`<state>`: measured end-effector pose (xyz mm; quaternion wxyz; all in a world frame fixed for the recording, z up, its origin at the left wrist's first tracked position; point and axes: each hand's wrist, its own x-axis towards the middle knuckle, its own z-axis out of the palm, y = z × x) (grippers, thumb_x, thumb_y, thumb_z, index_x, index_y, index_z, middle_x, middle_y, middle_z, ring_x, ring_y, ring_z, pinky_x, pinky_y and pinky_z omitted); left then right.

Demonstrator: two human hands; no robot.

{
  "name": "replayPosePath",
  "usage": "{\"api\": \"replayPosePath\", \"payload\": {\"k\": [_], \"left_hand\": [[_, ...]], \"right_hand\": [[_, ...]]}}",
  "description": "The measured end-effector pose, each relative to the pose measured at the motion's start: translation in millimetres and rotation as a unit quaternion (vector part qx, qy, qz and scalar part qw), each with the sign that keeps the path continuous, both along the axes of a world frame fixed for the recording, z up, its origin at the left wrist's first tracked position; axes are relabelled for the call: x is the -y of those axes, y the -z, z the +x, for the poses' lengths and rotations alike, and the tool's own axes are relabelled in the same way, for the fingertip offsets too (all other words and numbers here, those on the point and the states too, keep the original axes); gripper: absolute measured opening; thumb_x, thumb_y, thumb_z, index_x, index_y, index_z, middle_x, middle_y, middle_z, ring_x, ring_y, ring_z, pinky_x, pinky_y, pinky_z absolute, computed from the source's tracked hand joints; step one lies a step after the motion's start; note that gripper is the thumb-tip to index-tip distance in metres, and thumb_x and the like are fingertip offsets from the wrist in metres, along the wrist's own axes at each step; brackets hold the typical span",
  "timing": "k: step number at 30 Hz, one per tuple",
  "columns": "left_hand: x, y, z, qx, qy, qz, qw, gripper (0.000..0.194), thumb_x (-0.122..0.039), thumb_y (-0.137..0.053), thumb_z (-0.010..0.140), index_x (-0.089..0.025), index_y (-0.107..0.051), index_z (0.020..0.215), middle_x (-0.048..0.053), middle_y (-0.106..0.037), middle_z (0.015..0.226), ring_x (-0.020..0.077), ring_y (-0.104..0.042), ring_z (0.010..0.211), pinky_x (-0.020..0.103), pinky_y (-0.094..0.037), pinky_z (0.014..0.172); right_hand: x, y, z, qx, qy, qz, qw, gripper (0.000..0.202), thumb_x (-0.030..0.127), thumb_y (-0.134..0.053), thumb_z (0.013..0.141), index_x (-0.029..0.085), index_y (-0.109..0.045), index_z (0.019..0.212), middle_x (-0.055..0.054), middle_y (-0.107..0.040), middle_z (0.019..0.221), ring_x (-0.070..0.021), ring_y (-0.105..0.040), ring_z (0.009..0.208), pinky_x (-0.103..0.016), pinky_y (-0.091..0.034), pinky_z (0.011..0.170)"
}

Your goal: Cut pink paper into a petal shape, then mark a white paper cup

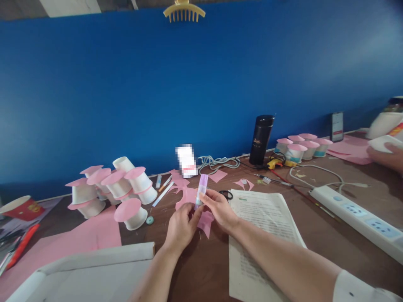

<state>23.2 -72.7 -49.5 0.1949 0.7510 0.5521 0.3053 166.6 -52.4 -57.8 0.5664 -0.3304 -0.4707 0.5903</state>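
Note:
A purple glue stick (202, 184) stands nearly upright between my two hands above the table. Its middle is gripped by the thumb and fingers of my right hand (220, 209). My left hand (181, 224) pinches it near the bottom end. Below and behind it lie pink paper scraps (206, 222), partly covered by my fingers. To the left, white paper cups (116, 184) with pink paper pieces on them stand stacked in a group. One single cup (135, 220) with a pink top sits closest to my left hand.
Printed sheets (261, 209) lie under my right forearm, beside a white power strip (362, 214). A black flask (262, 140), a phone (186, 161) and more cups (296, 153) line the wall. At far right, another person's hand (392, 156) holds something white. Red-handled scissors (23, 245) lie left.

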Motion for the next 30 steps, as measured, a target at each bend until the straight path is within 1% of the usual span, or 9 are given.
{"api": "replayPosePath", "payload": {"k": [4, 6, 10, 13, 17, 20, 23, 27, 30], "left_hand": [[-0.4, -0.4, -2.0, 0.000, 0.012, 0.009, 1.000, 0.040, -0.052, -0.043, 0.089, -0.020, -0.059, 0.072, 0.001, -0.061, 0.069, 0.0156, -0.055, 0.062, 0.026, -0.036, 0.059], [-2.9, -1.0, -6.7, 0.028, -0.009, 0.026, 0.999, 0.040, -0.051, -0.042, 0.090, -0.020, -0.062, 0.076, 0.003, -0.065, 0.073, 0.0173, -0.059, 0.068, 0.027, -0.040, 0.063], [-9.4, -3.6, -18.5, 0.125, -0.106, 0.117, 0.979, 0.037, -0.046, -0.043, 0.091, -0.019, -0.063, 0.107, 0.010, -0.068, 0.104, 0.0218, -0.061, 0.100, 0.033, -0.046, 0.085], [-11.0, -6.3, -21.3, 0.156, -0.098, 0.132, 0.974, 0.045, -0.045, -0.045, 0.091, -0.020, -0.052, 0.128, 0.012, -0.060, 0.125, 0.0217, -0.058, 0.110, 0.034, -0.047, 0.089], [-9.0, -8.9, -16.4, 0.161, -0.070, 0.093, 0.980, 0.036, -0.045, -0.048, 0.090, -0.020, -0.062, 0.112, 0.010, -0.064, 0.119, 0.0217, -0.060, 0.107, 0.032, -0.049, 0.085], [-7.7, -9.1, -11.8, 0.192, -0.081, 0.046, 0.977, 0.037, -0.049, -0.054, 0.085, -0.018, -0.064, 0.102, 0.007, -0.070, 0.098, 0.0207, -0.065, 0.088, 0.031, -0.050, 0.077], [-6.7, -7.9, -8.5, 0.211, -0.059, 0.000, 0.976, 0.040, -0.051, -0.058, 0.082, -0.017, -0.064, 0.102, 0.005, -0.070, 0.083, 0.0179, -0.064, 0.070, 0.029, -0.050, 0.066], [-5.5, -6.1, -6.7, 0.146, -0.026, 0.014, 0.989, 0.037, -0.048, -0.060, 0.081, -0.019, -0.066, 0.103, 0.005, -0.071, 0.093, 0.0188, -0.065, 0.079, 0.029, -0.048, 0.072], [-4.1, -6.1, -6.0, 0.058, -0.001, 0.015, 0.998, 0.035, -0.048, -0.053, 0.085, -0.019, -0.067, 0.096, 0.006, -0.071, 0.091, 0.0209, -0.064, 0.084, 0.030, -0.045, 0.073]], "right_hand": [[1.5, -9.0, 4.1, 0.025, -0.014, 0.026, 0.999, 0.034, 0.053, -0.064, 0.080, 0.019, -0.065, 0.081, 0.001, -0.056, 0.072, -0.0105, -0.046, 0.064, -0.023, -0.038, 0.061], [2.3, -13.7, 7.4, 0.039, -0.018, 0.024, 0.999, 0.036, 0.055, -0.061, 0.081, 0.018, -0.066, 0.081, 0.001, -0.055, 0.070, -0.0106, -0.045, 0.063, -0.023, -0.037, 0.059], [4.0, -23.7, 15.2, 0.098, -0.041, 0.025, 0.994, 0.034, 0.050, -0.062, 0.082, 0.022, -0.072, 0.099, 0.001, -0.060, 0.073, -0.0103, -0.045, 0.061, -0.023, -0.034, 0.055], [4.2, -27.1, 19.4, 0.138, -0.073, 0.036, 0.987, 0.036, 0.046, -0.066, 0.078, 0.027, -0.070, 0.109, 0.000, -0.065, 0.080, -0.0105, -0.047, 0.061, -0.023, -0.035, 0.054], [-2.2, -20.2, 22.2, 0.129, -0.047, -0.017, 0.990, 0.042, 0.046, -0.071, 0.074, 0.023, -0.069, 0.109, 0.002, -0.063, 0.069, -0.0068, -0.044, 0.051, -0.021, -0.030, 0.047], [-9.7, -12.7, 22.5, 0.014, 0.005, -0.057, 0.998, 0.037, 0.048, -0.073, 0.071, 0.018, -0.067, 0.093, 0.001, -0.061, 0.070, -0.0056, -0.043, 0.049, -0.019, -0.028, 0.042], [-12.5, -8.6, 19.8, -0.033, 0.006, -0.066, 0.997, 0.036, 0.046, -0.077, 0.067, 0.016, -0.064, 0.083, 0.001, -0.059, 0.069, -0.0068, -0.047, 0.054, -0.018, -0.032, 0.043], [-8.7, -5.8, 12.7, 0.002, -0.012, -0.048, 0.999, 0.037, 0.049, -0.076, 0.068, 0.015, -0.066, 0.080, 0.000, -0.059, 0.066, -0.0090, -0.051, 0.058, -0.020, -0.039, 0.048], [-6.8, -2.7, 8.5, 0.031, 0.015, -0.029, 0.999, 0.038, 0.052, -0.073, 0.070, 0.015, -0.065, 0.075, 0.001, -0.059, 0.064, -0.0094, -0.052, 0.056, -0.022, -0.041, 0.049]]}}
